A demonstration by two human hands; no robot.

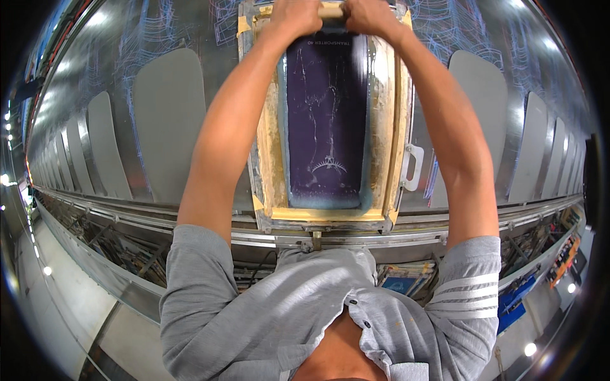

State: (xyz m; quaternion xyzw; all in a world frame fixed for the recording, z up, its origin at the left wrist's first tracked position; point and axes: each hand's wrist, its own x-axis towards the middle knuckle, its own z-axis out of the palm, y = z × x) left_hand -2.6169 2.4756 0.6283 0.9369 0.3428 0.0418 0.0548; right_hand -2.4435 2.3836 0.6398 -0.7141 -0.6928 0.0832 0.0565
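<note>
Both my arms stretch forward to the far end of a screen printing frame. My left hand (297, 17) and my right hand (373, 17) are closed around the two ends of a squeegee's pale handle (332, 12). Its blade is mostly hidden at the upper edge of the picture. Below it lies the frame's dark purple mesh (311, 136), with thin pale line artwork and streaks of wet-looking bluish ink along its borders. Yellowish tape (327, 214) covers the screen frame's edges. A white pull handle (413, 167) is fixed to its right side.
Rounded grey boards (168, 120) line the long metal table to the left, with more grey boards (480, 120) to the right. Metal rails (419, 240) run along the near edge. Beneath them, shelves hold stacked flat items (406, 279).
</note>
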